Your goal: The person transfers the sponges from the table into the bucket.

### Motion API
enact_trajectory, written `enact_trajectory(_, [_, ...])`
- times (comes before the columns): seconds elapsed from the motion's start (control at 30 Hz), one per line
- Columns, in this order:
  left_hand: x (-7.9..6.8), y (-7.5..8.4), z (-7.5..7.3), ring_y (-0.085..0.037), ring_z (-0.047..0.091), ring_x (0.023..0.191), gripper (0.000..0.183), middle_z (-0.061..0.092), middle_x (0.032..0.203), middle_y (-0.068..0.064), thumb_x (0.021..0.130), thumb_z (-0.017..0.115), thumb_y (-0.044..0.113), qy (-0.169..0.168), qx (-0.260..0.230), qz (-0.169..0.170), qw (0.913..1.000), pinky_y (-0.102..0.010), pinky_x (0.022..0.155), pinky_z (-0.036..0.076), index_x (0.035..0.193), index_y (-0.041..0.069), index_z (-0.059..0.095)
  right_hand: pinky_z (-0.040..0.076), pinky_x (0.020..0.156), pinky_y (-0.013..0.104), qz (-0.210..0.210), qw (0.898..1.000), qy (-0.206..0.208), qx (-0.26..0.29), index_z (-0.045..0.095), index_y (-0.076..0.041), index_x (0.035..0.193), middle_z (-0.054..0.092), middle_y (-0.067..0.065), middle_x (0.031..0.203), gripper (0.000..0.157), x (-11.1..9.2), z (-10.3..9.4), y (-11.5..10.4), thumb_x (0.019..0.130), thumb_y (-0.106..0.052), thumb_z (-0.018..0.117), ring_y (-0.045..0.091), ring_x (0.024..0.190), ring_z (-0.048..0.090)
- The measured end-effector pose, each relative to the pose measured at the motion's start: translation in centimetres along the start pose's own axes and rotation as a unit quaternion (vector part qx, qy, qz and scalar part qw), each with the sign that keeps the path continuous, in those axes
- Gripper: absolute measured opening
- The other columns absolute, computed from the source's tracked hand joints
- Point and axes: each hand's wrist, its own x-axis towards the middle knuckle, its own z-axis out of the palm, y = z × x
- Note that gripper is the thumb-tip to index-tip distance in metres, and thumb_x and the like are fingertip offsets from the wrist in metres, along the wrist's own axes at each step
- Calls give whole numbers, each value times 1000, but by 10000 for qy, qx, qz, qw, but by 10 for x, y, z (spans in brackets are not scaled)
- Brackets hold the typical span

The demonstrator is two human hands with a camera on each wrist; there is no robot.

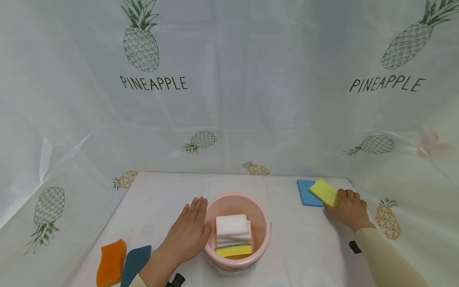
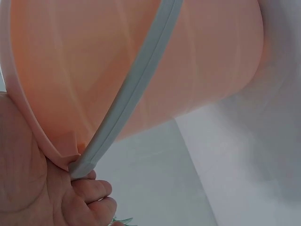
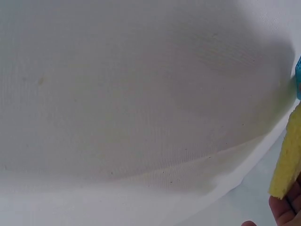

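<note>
At the right, my right hand grips a yellow sponge by its near end. The sponge overlaps a flat blue sponge in the head view; in the right wrist view the yellow sponge is tilted at the edge. My left hand rests with straight fingers against the left rim of a pink bucket. The left wrist view shows the palm at the rim, beside the grey handle. Inside the bucket lie stacked white sponges and a yellow-topped sponge.
An orange sponge and a dark blue sponge lie at the table's front left, close to my left forearm. A pineapple-print sheet hangs behind and around the white table.
</note>
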Motion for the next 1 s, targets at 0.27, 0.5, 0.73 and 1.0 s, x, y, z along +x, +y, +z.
enact_trajectory(0.27, [0, 1, 0, -39, 26, 160, 65, 33, 169, -24, 112, 45, 32, 20, -6, -9, 10000, -56, 130, 24, 162, -7, 32, 38, 87, 76, -152, 9987, 482, 40, 38, 17, 135, 40, 45, 133, 79, -4, -2, -10, 90, -36, 75, 60, 116, 38])
enact_trajectory(0.5, [0, 2, -1, -39, 27, 160, 65, 33, 169, -24, 111, 45, 33, 27, 34, -55, 10000, -56, 131, 23, 162, -7, 33, 37, 91, 75, -362, 9971, 662, 42, 40, 14, 136, 42, 40, 135, 78, -4, -5, -24, 89, -37, 75, 57, 119, 39])
enact_trajectory(0.73, [-1, 2, -1, -38, 26, 161, 65, 33, 169, -23, 112, 45, 33, 40, 13, -38, 10000, -56, 131, 22, 162, -6, 32, 38, 94, 72, -762, 9934, 862, -29, 42, 10, 137, 45, 36, 134, 75, -6, -12, -40, 88, -36, 76, 55, 120, 43])
enact_trajectory(1.0, [-1, 2, -1, -39, 25, 161, 66, 33, 169, -24, 112, 46, 33, 32, 40, -40, 10000, -56, 131, 22, 162, -6, 32, 40, 94, 67, -1336, 9844, 1143, -114, 45, 5, 136, 49, 28, 132, 69, -7, -20, -61, 88, -34, 75, 47, 119, 46])
